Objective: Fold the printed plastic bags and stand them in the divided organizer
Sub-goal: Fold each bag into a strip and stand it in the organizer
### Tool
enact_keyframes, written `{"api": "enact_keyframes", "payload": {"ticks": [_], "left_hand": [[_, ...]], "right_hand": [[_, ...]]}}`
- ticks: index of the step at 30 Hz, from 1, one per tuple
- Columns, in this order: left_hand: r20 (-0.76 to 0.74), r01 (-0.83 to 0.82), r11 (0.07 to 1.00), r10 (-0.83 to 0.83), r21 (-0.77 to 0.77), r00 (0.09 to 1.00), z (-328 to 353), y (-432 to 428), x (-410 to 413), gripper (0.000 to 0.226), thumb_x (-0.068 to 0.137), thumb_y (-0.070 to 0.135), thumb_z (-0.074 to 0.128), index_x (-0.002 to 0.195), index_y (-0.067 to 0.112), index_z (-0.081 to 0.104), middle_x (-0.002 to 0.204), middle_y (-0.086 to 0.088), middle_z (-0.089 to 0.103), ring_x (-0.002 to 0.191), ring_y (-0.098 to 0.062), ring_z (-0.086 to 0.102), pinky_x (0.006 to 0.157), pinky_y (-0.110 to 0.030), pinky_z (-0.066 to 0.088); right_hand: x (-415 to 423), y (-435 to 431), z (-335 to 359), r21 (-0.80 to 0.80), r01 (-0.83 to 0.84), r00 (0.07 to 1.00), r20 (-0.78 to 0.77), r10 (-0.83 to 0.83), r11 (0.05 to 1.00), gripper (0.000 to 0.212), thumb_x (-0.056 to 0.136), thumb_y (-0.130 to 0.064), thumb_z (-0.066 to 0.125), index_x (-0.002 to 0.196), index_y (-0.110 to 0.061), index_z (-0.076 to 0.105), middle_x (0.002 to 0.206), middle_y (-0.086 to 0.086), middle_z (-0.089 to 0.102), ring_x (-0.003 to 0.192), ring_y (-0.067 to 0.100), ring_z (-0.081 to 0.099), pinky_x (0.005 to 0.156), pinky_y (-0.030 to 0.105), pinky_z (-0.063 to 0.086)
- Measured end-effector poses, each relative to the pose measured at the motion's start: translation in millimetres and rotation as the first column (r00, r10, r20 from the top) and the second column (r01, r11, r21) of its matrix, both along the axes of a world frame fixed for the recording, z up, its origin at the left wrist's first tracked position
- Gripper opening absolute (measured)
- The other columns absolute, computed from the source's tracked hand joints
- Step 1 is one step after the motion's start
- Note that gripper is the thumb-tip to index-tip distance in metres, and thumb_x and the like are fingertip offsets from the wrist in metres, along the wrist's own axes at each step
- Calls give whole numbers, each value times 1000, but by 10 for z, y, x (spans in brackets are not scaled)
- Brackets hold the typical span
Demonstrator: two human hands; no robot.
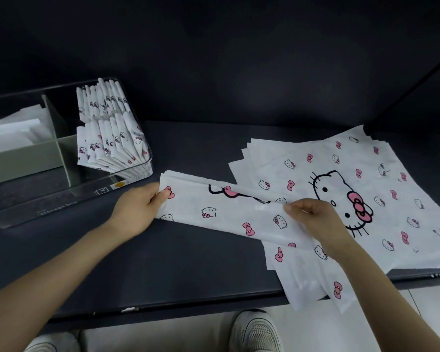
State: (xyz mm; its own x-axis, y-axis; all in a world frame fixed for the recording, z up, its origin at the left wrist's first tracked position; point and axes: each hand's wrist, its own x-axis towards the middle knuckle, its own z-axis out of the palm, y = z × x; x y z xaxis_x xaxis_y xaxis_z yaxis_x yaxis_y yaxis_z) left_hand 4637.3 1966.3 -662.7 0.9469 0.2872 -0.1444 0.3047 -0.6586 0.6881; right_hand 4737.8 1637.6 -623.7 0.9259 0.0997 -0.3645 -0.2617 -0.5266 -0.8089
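Note:
A white plastic bag [221,212] printed with cat faces and pink bows lies folded into a long strip on the dark table. My left hand [140,207] grips its left end. My right hand [313,217] pinches the strip's upper edge near its right end. The strip overlaps a flat pile of the same printed bags [381,179] at the right. At the left stands the clear divided organizer [61,199]; several folded printed bags [112,133] stand upright in its right compartments.
Plain white folded bags [13,130] fill the organizer's left compartments. The pile of flat bags hangs over the table's front edge [188,304]. My white shoes [254,331] show on the pale floor below. A dark wall rises behind the table.

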Motion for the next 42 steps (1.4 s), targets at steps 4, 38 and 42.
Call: {"api": "enact_keyframes", "payload": {"ticks": [4, 38, 42], "left_hand": [[-2, -70, 980, 71, 185, 997, 5, -128, 81, 31, 101, 31, 38, 78, 17, 52, 74, -2, 60, 83, -32, 58, 66, -36, 38], [-79, 275, 757, -286, 593, 955, -241, -480, 137, 70, 93, 61, 17, 147, 21, 37, 156, -8, 28, 145, -26, 22, 117, -41, 2], [-93, 278, 754, -279, 595, 956, -208, -498, 136, 79, 90, 71, 6, 149, 25, 31, 157, -7, 23, 146, -25, 16, 117, -40, -4]], "right_hand": [[73, 130, -102, -44, 143, 983, 121, -136, 989, 16, 84, -23, 72, 71, -19, 63, 77, -13, 62, 73, 5, 55, 60, 9, 41], [61, 186, -245, -266, 270, 961, 139, -240, 925, 15, 82, -16, 57, 92, -6, 62, 69, 5, 57, 66, 24, 49, 62, 29, 37], [-124, 483, -236, -664, 297, 731, 621, 284, 686, 41, 85, -18, 58, 126, -10, 57, 113, 17, 65, 99, 37, 60, 79, 43, 48]]}}
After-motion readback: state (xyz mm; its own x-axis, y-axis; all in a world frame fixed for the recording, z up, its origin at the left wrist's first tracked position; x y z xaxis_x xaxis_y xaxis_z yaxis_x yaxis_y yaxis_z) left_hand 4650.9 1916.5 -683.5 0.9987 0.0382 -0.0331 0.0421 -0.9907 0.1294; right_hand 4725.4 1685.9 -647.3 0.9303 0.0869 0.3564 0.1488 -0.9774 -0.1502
